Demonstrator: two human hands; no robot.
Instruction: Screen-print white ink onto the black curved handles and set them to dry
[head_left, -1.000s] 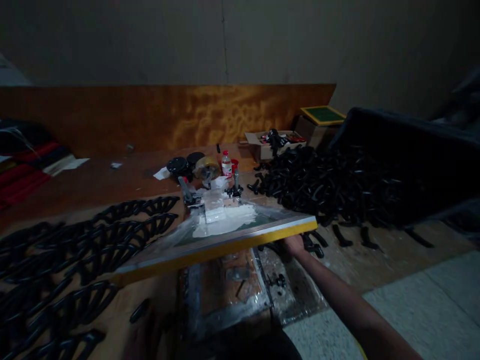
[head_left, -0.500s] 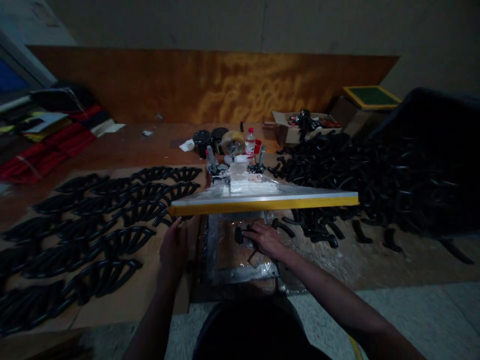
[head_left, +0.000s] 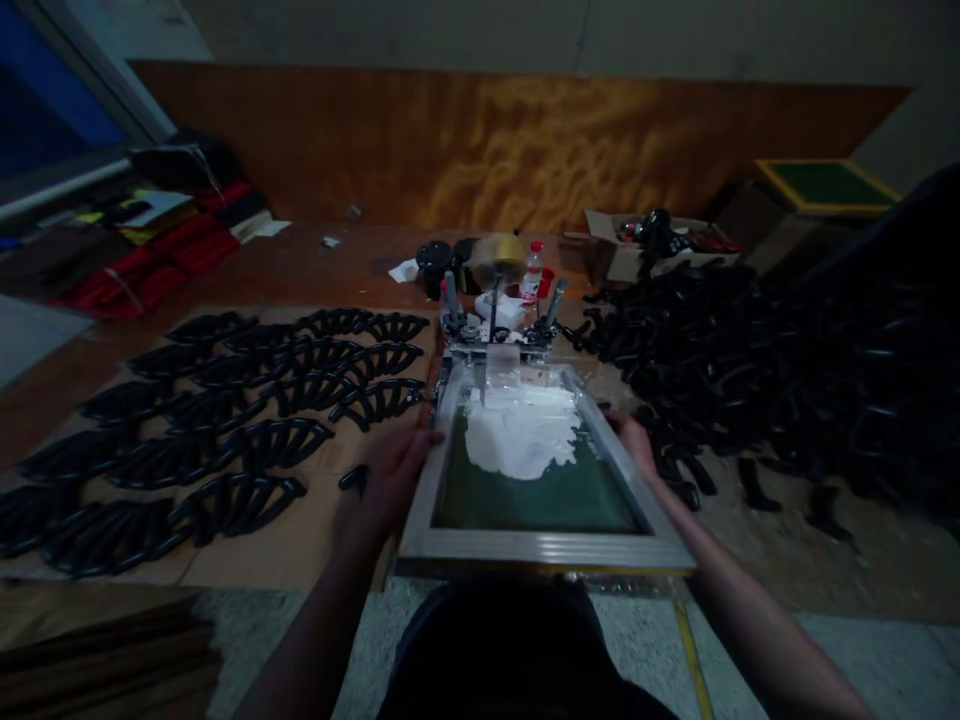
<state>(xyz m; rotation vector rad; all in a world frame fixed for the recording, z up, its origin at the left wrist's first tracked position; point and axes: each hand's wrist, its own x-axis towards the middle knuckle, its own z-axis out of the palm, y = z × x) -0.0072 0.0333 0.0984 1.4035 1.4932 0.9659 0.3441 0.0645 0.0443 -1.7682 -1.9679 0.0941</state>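
A metal-edged screen frame [head_left: 540, 545] lies low in front of me, its green mesh [head_left: 525, 503] carrying a patch of white paste [head_left: 517, 435]. Its far end meets a hinge clamp [head_left: 499, 350]. My left hand [head_left: 397, 470], dark and blurred, is at the frame's left edge; its grip is unclear. One black curved piece [head_left: 352, 479] shows just left of that hand, and whether they touch is unclear. Partly hidden by the frame's right edge is my right hand [head_left: 634, 440], close to black pieces; what it holds, if anything, cannot be seen.
Rows of black curved pieces [head_left: 277, 440] lie on cardboard at left. A large heap of them [head_left: 750, 350] fills the right. Behind the clamp stand a tape roll [head_left: 501, 257], a bottle [head_left: 533, 270] and a dark jar [head_left: 434, 262]. An open box [head_left: 615, 255] sits at back right.
The raised frame has swung down, covering the base beneath. My right hand has left the small black piece on the base and moved right. My left hand has shifted right in the view.
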